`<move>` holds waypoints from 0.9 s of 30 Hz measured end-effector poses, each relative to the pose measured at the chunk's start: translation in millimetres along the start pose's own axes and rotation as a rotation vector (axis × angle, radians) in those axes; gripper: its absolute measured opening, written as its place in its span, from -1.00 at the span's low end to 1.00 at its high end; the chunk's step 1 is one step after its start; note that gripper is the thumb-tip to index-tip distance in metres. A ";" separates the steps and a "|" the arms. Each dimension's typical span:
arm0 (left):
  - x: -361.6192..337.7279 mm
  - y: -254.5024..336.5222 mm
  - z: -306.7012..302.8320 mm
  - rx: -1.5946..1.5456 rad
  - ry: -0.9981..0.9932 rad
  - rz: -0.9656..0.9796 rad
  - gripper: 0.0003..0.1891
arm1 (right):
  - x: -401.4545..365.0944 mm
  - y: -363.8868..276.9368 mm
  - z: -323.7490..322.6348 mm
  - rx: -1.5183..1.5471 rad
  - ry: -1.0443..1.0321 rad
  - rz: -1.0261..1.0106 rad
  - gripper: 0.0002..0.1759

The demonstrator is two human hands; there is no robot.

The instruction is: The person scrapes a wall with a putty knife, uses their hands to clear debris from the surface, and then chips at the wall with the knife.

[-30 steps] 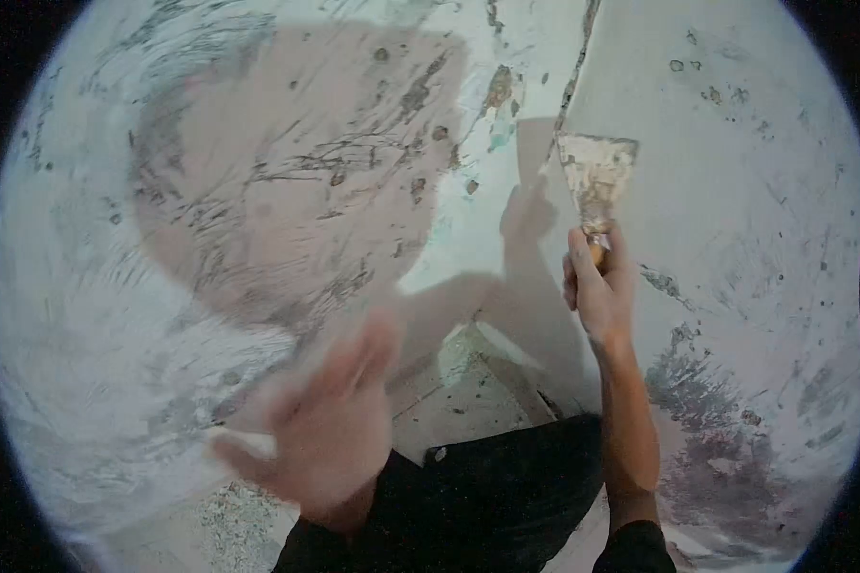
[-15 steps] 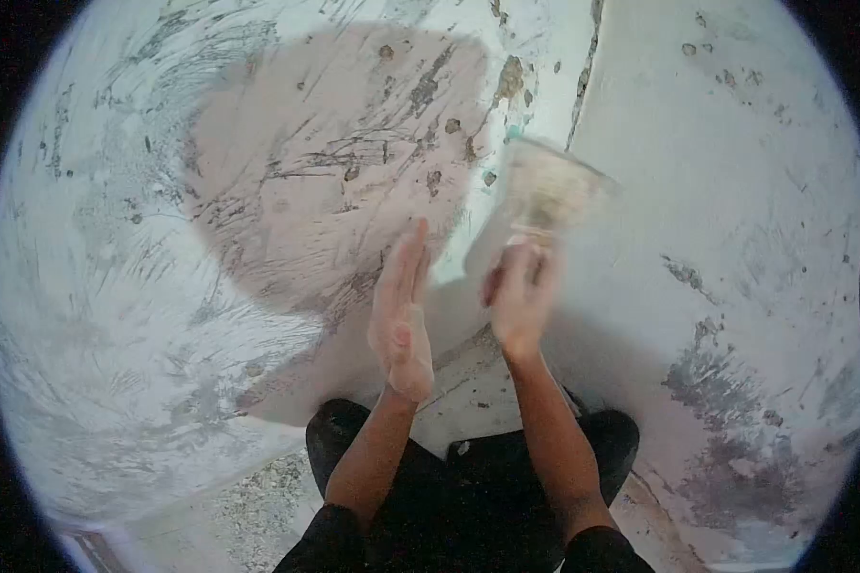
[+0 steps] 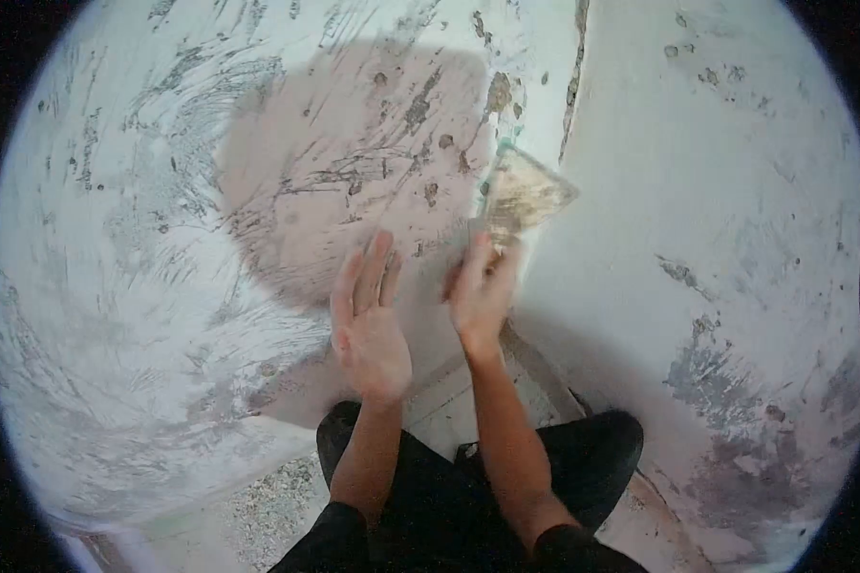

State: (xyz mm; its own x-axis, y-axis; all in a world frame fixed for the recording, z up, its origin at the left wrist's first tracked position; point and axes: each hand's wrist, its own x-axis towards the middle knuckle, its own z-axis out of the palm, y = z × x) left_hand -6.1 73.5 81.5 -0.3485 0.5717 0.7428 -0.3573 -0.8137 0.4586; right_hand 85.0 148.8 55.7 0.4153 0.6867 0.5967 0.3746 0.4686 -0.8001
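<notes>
My right hand (image 3: 484,291) is wrapped round the handle of a putty knife (image 3: 526,191). Its wide blade, smeared with pale and brownish residue, points up and to the right, close in front of the wall. The handle is mostly hidden by my fingers. To the left, my left hand (image 3: 371,325) is held up empty, palm showing and fingers stretched out. It looks dusted with white and does not touch the knife.
A white, scratched and pitted wall (image 3: 153,277) fills the left side. A smoother wall (image 3: 659,229) meets it at a cracked corner (image 3: 571,91). Grit (image 3: 272,516) lies on the floor at lower left. My bent knees (image 3: 592,458) are close to the walls.
My right hand and the putty knife have moved left and slightly down, the blade turning. My left hand has shifted left and rotated from edge-on to palm showing, fingers more spread.
</notes>
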 end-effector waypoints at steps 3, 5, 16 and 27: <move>4.9 -0.3 -0.4 -0.039 -0.009 0.055 -0.23 | 4.6 -38.1 -32.6 0.351 0.310 0.072 -0.69; 2.6 1.7 -9.0 -0.054 -0.089 0.072 -0.26 | 9.3 -52.4 -42.2 0.881 0.600 0.246 -0.74; -2.8 18.7 13.4 -0.184 0.083 -0.009 -0.26 | -17.8 -16.0 4.6 -0.051 0.046 0.064 -0.73; -3.0 30.6 27.2 -0.207 0.070 0.087 -0.34 | 7.5 -56.0 -30.9 0.712 0.234 0.519 -0.67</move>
State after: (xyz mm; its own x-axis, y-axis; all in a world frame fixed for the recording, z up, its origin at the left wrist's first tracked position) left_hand 7.7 44.0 106.6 -0.4426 0.5118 0.7363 -0.4909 -0.8255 0.2787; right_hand 92.8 110.6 106.9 0.5758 0.8131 0.0862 -0.4744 0.4181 -0.7747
